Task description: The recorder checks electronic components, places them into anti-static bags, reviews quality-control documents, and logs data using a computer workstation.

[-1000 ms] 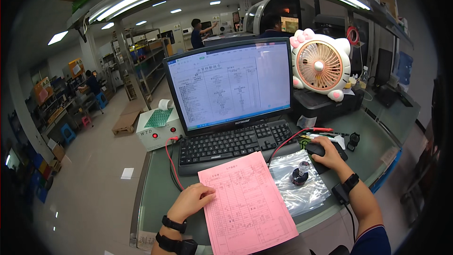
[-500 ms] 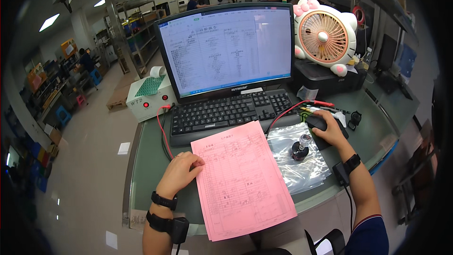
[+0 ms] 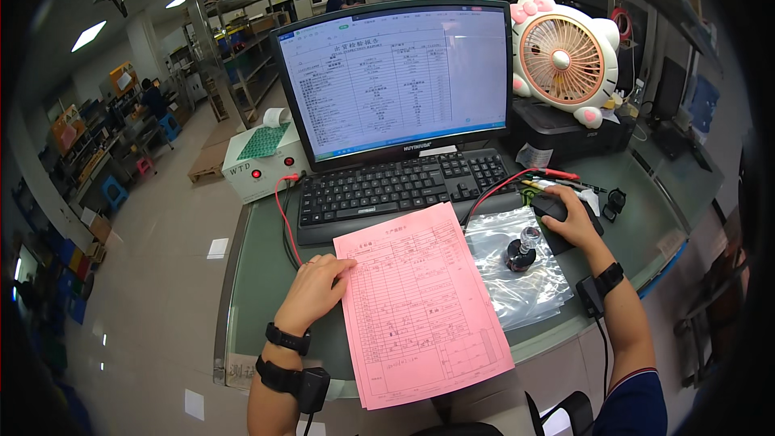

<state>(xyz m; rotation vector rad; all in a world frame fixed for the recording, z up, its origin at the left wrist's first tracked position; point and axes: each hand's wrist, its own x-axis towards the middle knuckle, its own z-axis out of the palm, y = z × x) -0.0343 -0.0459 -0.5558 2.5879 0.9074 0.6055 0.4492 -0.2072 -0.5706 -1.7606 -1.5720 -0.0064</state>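
Observation:
My left hand (image 3: 321, 289) pinches the left edge of a small stack of pink paper forms (image 3: 420, 307), thumb and fingertips closed on it. The sheets carry a printed table with handwriting and overhang the desk's front edge. My right hand (image 3: 575, 222) is curled over a black computer mouse (image 3: 549, 207) on a dark pad. Between the forms and this hand lie clear plastic bags (image 3: 504, 295). On them sits a small dark round object with a clear knob-like top (image 3: 521, 252). A monitor (image 3: 395, 81) behind the keyboard (image 3: 395, 191) displays a document with a table.
Left of the monitor stands a white box with red buttons (image 3: 262, 153), its red lead running down beside the keyboard. A pink-and-white fan (image 3: 561, 60) rests on a black printer (image 3: 573, 136). Red-tipped leads (image 3: 557, 173) and pens lie behind the mouse. Other people sit farther back.
The whole view has shifted slightly to the right, and the writing on the screen and forms looks sharper. Both hands keep their places on the forms and the mouse.

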